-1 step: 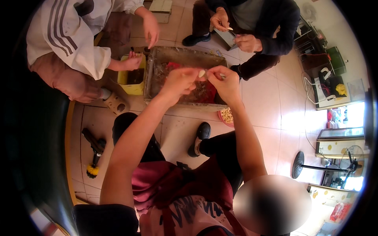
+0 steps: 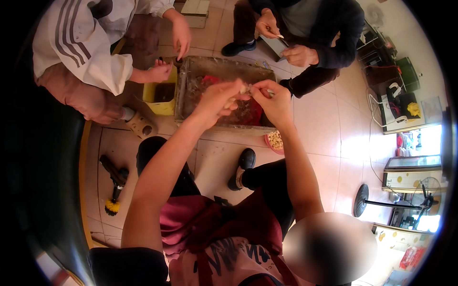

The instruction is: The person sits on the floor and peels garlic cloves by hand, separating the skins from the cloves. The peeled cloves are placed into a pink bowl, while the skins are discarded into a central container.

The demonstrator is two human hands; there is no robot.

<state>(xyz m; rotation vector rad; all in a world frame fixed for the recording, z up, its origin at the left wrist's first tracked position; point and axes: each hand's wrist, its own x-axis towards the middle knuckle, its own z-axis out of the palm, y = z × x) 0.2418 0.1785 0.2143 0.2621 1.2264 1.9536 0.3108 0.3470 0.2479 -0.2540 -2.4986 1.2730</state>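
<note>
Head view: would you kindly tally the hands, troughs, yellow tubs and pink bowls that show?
Wearer's left hand and right hand: 2
Co-workers' hands: 4
Trough: 1
Yellow tub: 1
Pink bowl: 1
Total: 9

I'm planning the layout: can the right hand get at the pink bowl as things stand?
Likely yes: the pink bowl is on the floor beside the box, its pale pieces largely uncovered. The right hand seems busy beside the left hand, though.
</note>
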